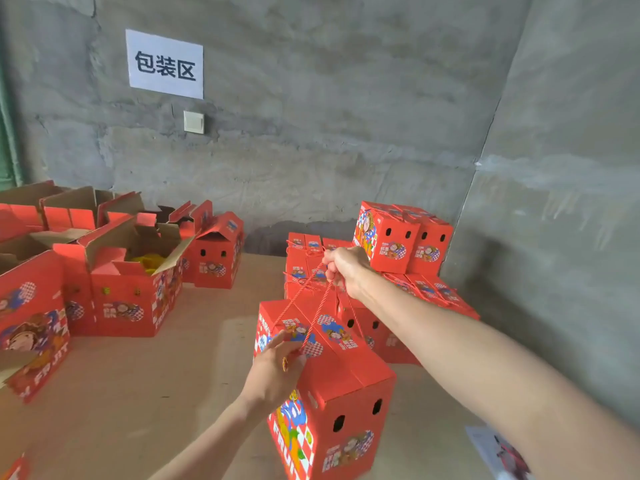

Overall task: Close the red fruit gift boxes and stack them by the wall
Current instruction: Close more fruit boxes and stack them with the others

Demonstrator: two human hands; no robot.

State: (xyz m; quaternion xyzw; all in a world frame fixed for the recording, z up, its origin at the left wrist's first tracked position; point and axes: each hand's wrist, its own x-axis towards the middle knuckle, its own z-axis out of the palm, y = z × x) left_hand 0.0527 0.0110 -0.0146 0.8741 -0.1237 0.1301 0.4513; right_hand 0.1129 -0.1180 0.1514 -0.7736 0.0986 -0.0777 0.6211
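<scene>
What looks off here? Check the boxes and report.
Nothing looks spilled or torn. On the left, an open box has its flaps splayed, with yellow contents showing, unlike the closed stack in the corner.

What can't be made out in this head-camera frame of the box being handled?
- Yellow contents of the open red cardboard box, head view: mostly hidden by its flaps.
- Stacked red gift boxes by the wall: lower rows covered by the right hand and forearm.
- Pale printed sheet, bottom right: cut off by the frame edge, blurred.
- Left hand on the closed red box: whether its grip holds the red cord handle is unclear.
</scene>
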